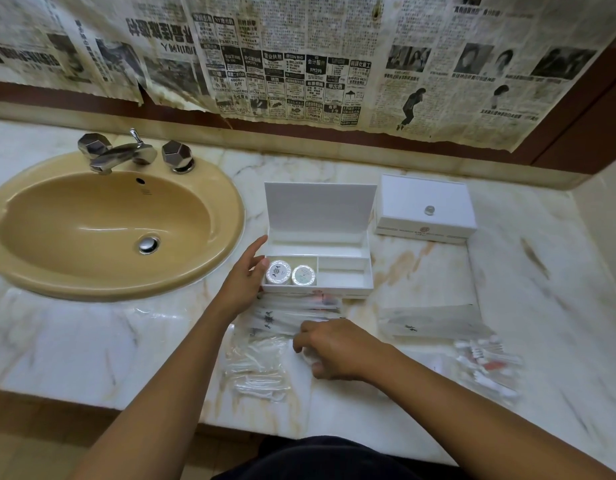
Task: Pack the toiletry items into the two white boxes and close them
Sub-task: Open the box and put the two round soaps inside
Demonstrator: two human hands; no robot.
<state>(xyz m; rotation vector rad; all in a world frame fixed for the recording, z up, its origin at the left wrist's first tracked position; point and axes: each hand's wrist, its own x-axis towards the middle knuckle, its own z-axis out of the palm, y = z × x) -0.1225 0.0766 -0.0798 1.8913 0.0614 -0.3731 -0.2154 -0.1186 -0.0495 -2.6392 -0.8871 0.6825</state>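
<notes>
Now the left hand [242, 275] rests its relaxed, wide grip against the left wall of the open white box [318, 268], where two round tins [291, 273] sit just beside its fingers. Nearer the person, the right hand [334, 349] curls its grip onto clear packets [292, 317] on the bench [91, 341]. Beyond and right stands the closed white box [425, 209].

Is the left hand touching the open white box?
Touching. The head view shows the left hand resting against the left wall of the open white box.
</notes>
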